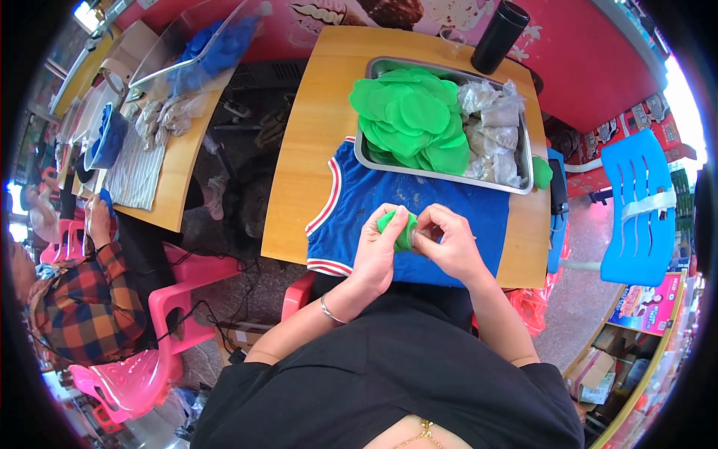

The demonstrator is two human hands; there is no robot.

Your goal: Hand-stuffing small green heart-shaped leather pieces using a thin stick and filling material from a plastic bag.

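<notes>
1. Okay, I'm standing here using the person's two hands as the clock's center, with 12 pointing straight ahead of them.
2. Left hand [378, 243]: it's curling around a bunched green sheet [399, 230], thumb on the near side, so it's holding rather than spreading wide.
3. Right hand [446, 238]: it's pinching at the sheet's 3 o'clock edge, thumb and fingertips nearly meeting. I'm not managing to see whether anything is sitting inside, the fingers are blocking it.
4. That sheet's hovering over a blue jersey [419, 198] with red-and-white trim, which is lying flat on the wooden table [299, 172].
5. At 12 to 1 o'clock a metal tray [449, 176] is overlapping the jersey's far part. A heap of rounded green sheets [411, 112] is filling its left side, and clear plastic packets [499, 135] are crowding the right.
6. One stray green piece [542, 172] is sitting just outside the tray, around 2. A black tumbler [501, 36] is standing past the tray at 1.
7. My read: they're mid-step, gathering or shaping one sheet by hand. Next move is probably calling for a steady left hold and small, gentle right-hand pinches, since the stuff is looking thin and floppy.
</notes>
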